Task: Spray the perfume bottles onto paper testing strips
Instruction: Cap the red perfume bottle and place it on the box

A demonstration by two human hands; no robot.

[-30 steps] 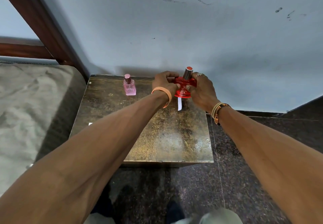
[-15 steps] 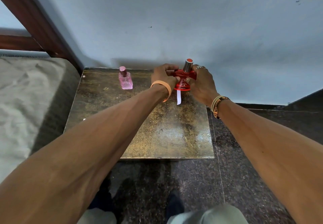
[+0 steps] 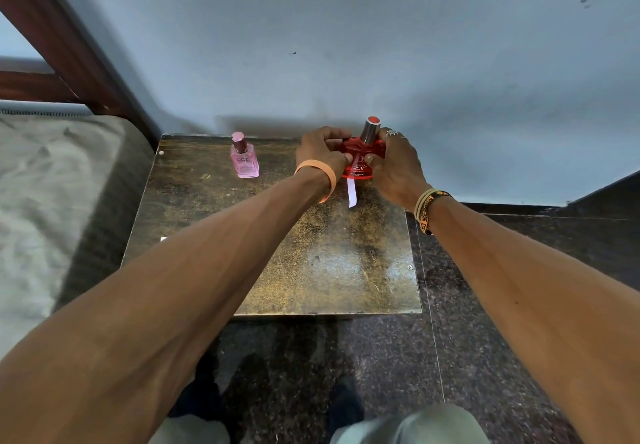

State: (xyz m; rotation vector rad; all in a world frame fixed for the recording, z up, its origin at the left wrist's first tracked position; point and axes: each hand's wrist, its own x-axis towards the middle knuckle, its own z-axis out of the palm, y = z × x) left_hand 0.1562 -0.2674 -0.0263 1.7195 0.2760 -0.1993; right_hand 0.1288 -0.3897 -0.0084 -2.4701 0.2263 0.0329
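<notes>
The left hand (image 3: pixel 322 152) and the right hand (image 3: pixel 398 166) meet just above the centre of the frame. Both have their fingers curled around the red perfume bottle (image 3: pixel 362 163), one on each side, holding it upright over the far end of the table (image 3: pixel 311 253). The bottle's silver cap (image 3: pixel 370 130) sticks up between the hands and looks to be on, so I judge no spray has come from this bottle yet. A white paper strip (image 3: pixel 352 194) hangs down just below the bottle between the two wrists; which fingers pinch it cannot be told. Uncapping, aiming at the strip and pressing seem left to do. The pink perfume bottle (image 3: pixel 244 161) stands capped on the table, well to the left of the hands and untouched. A bed (image 3: pixel 52 201) fills the left edge.
</notes>
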